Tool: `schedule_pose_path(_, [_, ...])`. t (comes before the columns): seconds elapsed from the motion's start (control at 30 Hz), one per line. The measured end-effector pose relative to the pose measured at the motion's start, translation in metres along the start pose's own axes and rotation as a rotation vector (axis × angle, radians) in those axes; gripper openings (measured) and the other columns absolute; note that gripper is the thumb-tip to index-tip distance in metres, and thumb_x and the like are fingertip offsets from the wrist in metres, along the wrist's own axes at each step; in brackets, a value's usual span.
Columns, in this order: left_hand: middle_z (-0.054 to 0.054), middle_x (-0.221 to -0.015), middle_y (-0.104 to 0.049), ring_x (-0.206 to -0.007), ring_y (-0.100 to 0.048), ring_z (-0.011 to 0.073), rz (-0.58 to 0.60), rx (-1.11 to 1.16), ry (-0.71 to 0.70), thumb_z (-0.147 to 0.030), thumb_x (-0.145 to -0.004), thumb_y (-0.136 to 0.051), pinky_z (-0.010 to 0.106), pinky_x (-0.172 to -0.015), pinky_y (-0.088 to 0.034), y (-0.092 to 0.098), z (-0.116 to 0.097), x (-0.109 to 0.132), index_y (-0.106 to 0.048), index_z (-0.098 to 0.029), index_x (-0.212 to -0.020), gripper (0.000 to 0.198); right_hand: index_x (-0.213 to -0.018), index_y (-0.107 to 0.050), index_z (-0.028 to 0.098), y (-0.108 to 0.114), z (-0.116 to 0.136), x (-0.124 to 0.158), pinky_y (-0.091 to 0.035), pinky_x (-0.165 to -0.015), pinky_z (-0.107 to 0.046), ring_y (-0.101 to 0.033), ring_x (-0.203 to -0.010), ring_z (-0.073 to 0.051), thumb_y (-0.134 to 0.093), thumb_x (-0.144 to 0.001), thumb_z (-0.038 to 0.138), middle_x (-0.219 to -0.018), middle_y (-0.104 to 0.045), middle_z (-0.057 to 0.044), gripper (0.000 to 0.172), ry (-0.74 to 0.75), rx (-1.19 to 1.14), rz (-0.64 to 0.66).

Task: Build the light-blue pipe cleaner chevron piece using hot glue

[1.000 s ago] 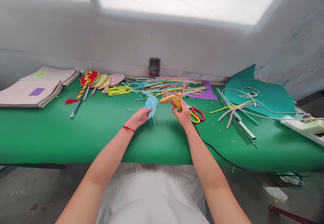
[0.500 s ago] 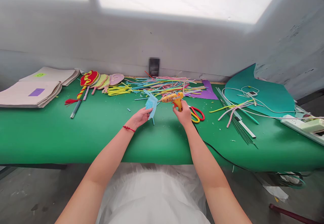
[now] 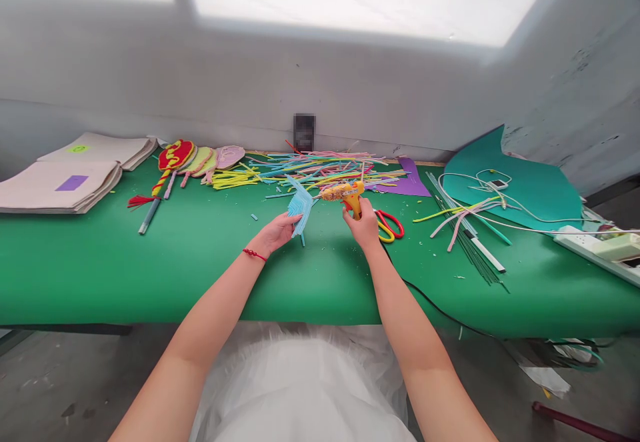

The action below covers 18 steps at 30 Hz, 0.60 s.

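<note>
Pinched in my left hand is a light blue piece made of pipe cleaners laid side by side and bent at an angle. My right hand is wrapped round the grip of a yellow glue gun. Its nozzle points left and is at the right edge of the blue piece; whether it touches, I cannot tell. Scissors with red and yellow handles lie just right of my right hand. Behind both hands spreads a pile of loose coloured pipe cleaners.
Finished fan shapes and paper stacks lie at the left. On the right are a teal sheet, thin wires, a white cable and a power strip. A black cord runs over the table's front edge.
The glue gun and my right hand have shifted very slightly to the right. The blue piece has turned a little in my left hand.
</note>
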<state>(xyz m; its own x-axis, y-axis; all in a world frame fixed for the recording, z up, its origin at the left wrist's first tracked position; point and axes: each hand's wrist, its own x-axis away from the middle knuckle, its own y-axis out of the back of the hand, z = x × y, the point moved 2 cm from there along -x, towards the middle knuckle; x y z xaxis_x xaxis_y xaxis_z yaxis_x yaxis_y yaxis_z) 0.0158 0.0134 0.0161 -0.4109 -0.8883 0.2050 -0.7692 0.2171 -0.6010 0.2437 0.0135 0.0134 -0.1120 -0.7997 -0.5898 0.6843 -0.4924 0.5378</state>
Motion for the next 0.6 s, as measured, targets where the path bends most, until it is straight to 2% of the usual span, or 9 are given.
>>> schedule_pose_path(0.2, [-0.001,-0.068,-0.064,-0.054,-0.055,0.0075,0.047,-0.012,-0.006,-0.009,-0.07,-0.069,0.022,-0.05,-0.04,0.0025,0.0019,-0.0012,-0.065,-0.013,-0.082,0.013,-0.102,-0.056,0.018,0.0001,-0.0007,-0.0003,-0.046,-0.069,-0.034,-0.054,-0.082,-0.022,-0.051,-0.083,0.039,-0.092,-0.056,-0.009,0.029,-0.012,0.012,0.001])
schedule_pose_path(0.6, [-0.001,-0.074,-0.064,-0.059,-0.055,0.0084,0.116,-0.078,0.0,-0.016,-0.067,-0.073,0.025,-0.057,-0.042,0.0056,0.0039,-0.0025,-0.065,-0.015,-0.083,0.018,-0.104,-0.056,0.017,-0.0006,-0.0023,-0.0009,-0.045,-0.069,-0.034,-0.053,-0.08,-0.021,-0.052,-0.082,0.039,-0.092,-0.056,-0.009,0.031,-0.03,0.006,-0.011])
